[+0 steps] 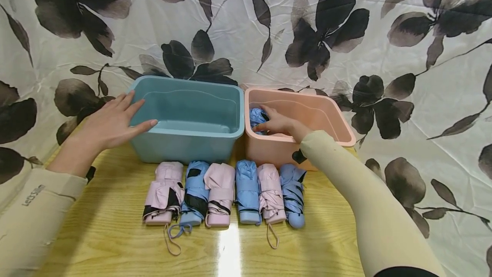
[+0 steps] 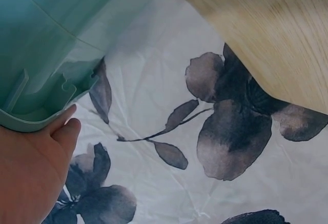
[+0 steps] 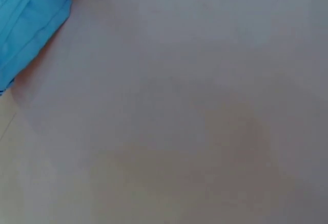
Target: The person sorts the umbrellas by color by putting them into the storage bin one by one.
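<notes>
Blue folded umbrella (image 1: 255,116) lay inside peach bin (image 1: 267,151), left end, just left of right hand (image 1: 280,122), our nearer one. Thumb, fingers stood apart around it; firm grip, long axis we couldn't tell. Left hand (image 1: 113,124) splayed against teal bin (image 1: 184,148).
</notes>
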A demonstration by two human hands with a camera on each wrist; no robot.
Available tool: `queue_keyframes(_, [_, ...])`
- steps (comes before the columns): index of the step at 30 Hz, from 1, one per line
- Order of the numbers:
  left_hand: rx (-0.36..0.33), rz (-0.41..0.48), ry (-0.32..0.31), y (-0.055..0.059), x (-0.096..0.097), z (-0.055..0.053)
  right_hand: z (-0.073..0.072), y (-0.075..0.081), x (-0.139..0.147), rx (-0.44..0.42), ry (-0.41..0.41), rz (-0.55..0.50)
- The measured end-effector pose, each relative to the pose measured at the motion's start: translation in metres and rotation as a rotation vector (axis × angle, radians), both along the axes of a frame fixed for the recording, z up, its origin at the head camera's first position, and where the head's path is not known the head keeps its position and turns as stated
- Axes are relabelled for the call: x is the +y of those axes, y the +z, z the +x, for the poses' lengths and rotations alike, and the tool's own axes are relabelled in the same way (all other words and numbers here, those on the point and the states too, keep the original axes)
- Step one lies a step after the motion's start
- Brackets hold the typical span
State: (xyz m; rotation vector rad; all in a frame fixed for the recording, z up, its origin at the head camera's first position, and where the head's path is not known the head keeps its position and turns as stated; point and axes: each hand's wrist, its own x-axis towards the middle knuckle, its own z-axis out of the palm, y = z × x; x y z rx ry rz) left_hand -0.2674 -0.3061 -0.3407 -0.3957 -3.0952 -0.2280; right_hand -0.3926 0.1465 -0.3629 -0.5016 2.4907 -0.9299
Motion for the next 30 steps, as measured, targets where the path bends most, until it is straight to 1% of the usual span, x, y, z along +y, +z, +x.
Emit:
queue_keyframes(3, [-0.015,0.0,0.0,0.001,0.0,0.001,0.001,0.002,-0.001,-0.093,-0.033,-0.064])
queue_keyframes(6, [-0.023,-0.004,0.002,0.002,0.001,0.002,0.002,0.004,-0.001,-0.153,-0.051,-0.095])
queue_keyframes(11, [-0.022,-0.007,0.002,0.003,0.001,0.002,0.005,0.009,0.002,-0.205,-0.056,-0.075])
queue_keyframes(15, [-0.022,-0.008,-0.005,0.002,0.001,0.001,0.006,0.015,0.009,-0.205,-0.04,-0.056])
queue_keyframes(18, [-0.022,-0.01,-0.007,0.002,0.0,0.0,0.009,0.022,0.014,-0.183,-0.021,-0.05])
queue_keyframes(23, [-0.014,-0.011,-0.005,0.002,-0.001,0.0,0.02,0.037,0.021,-0.113,0.013,-0.046])
queue_keyframes(27, [-0.012,-0.008,0.002,0.002,0.0,-0.001,0.033,0.048,0.029,-0.024,0.02,-0.048])
queue_keyframes(30, [-0.016,-0.008,0.004,0.002,0.001,0.0,0.044,0.055,0.035,0.064,0.018,-0.058])
